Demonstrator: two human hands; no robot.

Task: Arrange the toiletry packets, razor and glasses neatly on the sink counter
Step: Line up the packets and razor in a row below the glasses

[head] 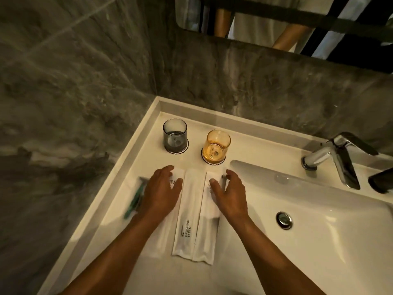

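Observation:
Three long white toiletry packets lie side by side on the white sink counter (131,158). The middle packet (187,211) reads "BRUSHING TEETH". My left hand (161,192) lies flat, fingers spread, on the left packet (158,237). Over the right packet (204,237) my right hand (229,194) rests with fingers apart. A green razor (134,201) in a clear wrapper lies just left of my left hand. Behind the packets a grey glass (175,135) and an amber glass (217,146) stand upright on round coasters.
The basin (319,220) with its drain (284,219) is to the right. A chrome faucet (338,158) stands at the back right, beside a dark object (380,182). Grey marble walls close in the left and back. A mirror (276,22) hangs above.

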